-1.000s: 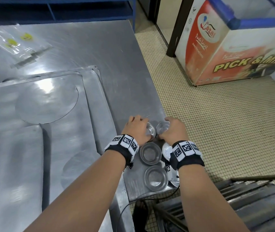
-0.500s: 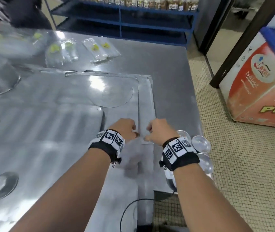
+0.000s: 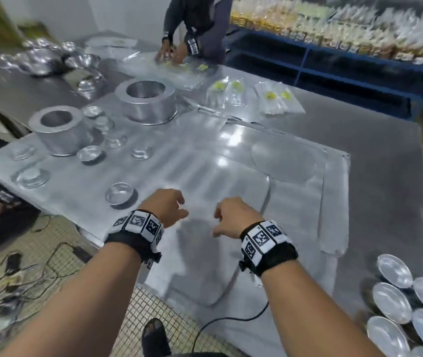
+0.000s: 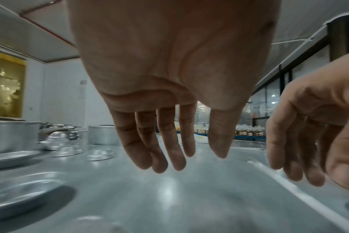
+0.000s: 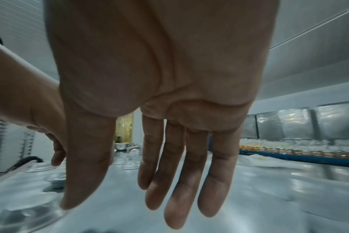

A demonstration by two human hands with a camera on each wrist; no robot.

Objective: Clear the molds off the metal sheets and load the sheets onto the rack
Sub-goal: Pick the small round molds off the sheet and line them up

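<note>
Both hands, left hand (image 3: pixel 165 208) and right hand (image 3: pixel 233 217), having dropped small molds (image 3: pixel 395 300) near right, are hovering empty, fingers loosely spread, reaching toward a remaining mold (image 3: pixel 119 195).

Both forearms reach forward side by side, each wrist wrapped in a black band with black-and-white marker tiles. The left hand (image 3: pixel 165 206) hangs palm down, fingers (image 4: pixel 159 151) loose and slightly spread, holding nothing. The right hand (image 3: pixel 233 215) sits just beside it, apart, fingers (image 5: pixel 181 170) extended downward and relaxed, seemingly clear of any surface, though blur makes that uncertain.
</note>
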